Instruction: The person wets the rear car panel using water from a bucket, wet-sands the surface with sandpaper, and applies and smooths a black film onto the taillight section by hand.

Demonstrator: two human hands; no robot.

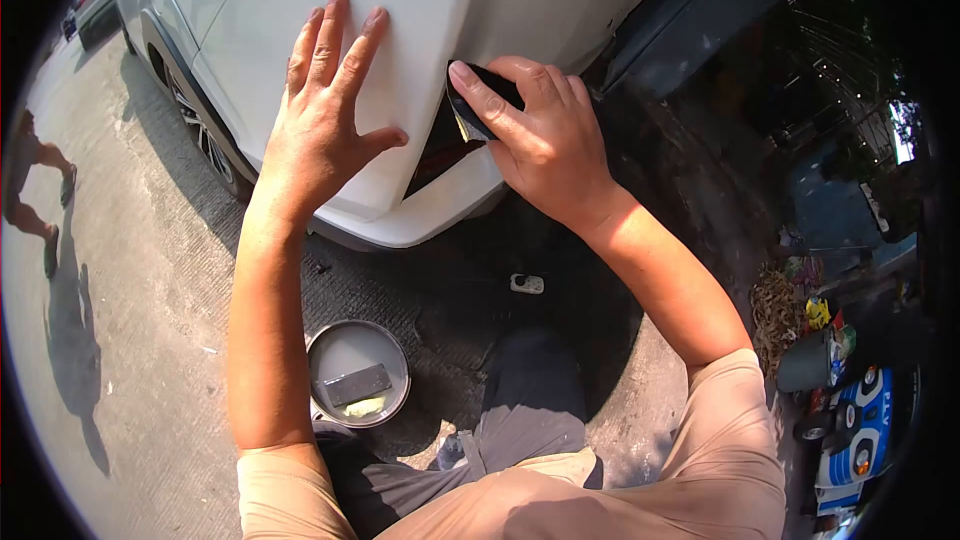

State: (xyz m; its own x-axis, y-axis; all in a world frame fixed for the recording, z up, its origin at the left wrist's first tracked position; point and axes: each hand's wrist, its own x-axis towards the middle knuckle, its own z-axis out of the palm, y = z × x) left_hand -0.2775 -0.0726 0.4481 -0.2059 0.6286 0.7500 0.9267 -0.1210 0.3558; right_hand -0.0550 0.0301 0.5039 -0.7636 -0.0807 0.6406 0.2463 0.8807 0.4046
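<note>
My left hand (325,115) lies with fingers spread on the white body panel of a car (420,0). In my right hand (545,130) is a dark sheet (503,87) that looks like sandpaper, gripped between thumb and fingers. The hand holds it against the panel's edge, beside a dark triangular opening (437,145) in the car's corner. A pale yellowish strip shows under the sheet, too small to name. Part of the sheet is hidden by my fingers.
A round pail (405,395) holding a dark rectangular block (357,385) and something yellowish stands below my left forearm. A small white object (527,284) lies on the ground. A person's legs (50,155) are at left. At right stands a blue-and-white vehicle (862,430).
</note>
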